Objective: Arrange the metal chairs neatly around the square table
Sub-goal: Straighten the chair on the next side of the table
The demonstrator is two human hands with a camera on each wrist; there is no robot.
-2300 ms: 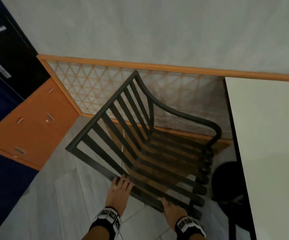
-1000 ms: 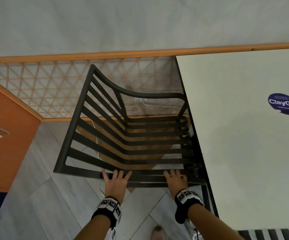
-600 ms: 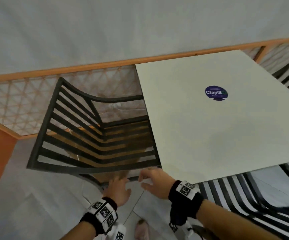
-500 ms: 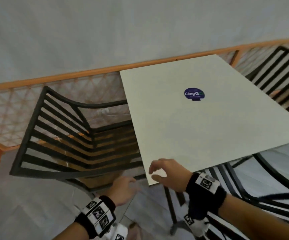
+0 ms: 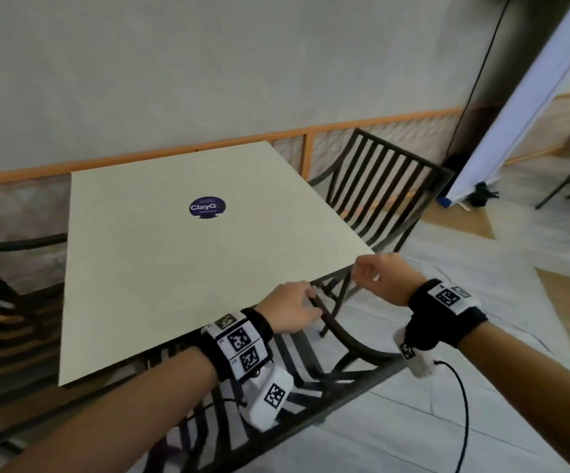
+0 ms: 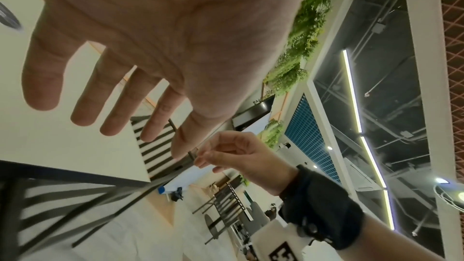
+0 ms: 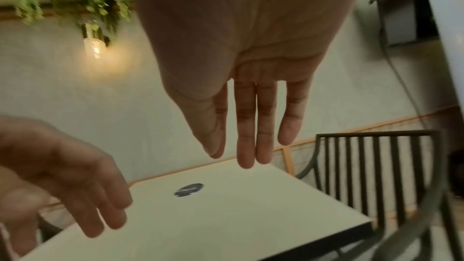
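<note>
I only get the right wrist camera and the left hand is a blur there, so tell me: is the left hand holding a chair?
Observer: No. The left wrist view shows the left hand open, fingers straight, gripping nothing.
Operator: Is it close to a chair at all?
Observer: Yes. In the head view it lies over the curved armrest of the near chair, whose seat goes partly under the table.
Operator: Any chair on the table's left side?
Observer: Yes. The head view shows a left chair standing beside the table's left edge.
</note>
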